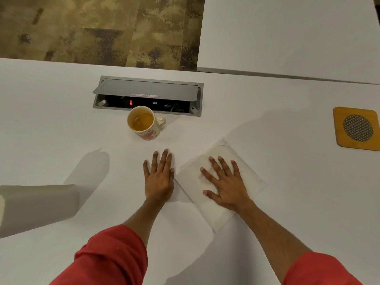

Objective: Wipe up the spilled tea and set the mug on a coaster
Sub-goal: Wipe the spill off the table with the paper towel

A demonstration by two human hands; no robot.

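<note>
right hand (224, 182) lies flat, fingers spread wide, pressing the paper towel (242, 171) onto the table (61, 130) to blot tea (a brown stain shows); left hand (159, 177) rests flat beside it, fingers extended and holding nothing, likely bracing; farther off, mug (144, 125) stands upright, well apart from coaster (356, 128) at far right
</note>
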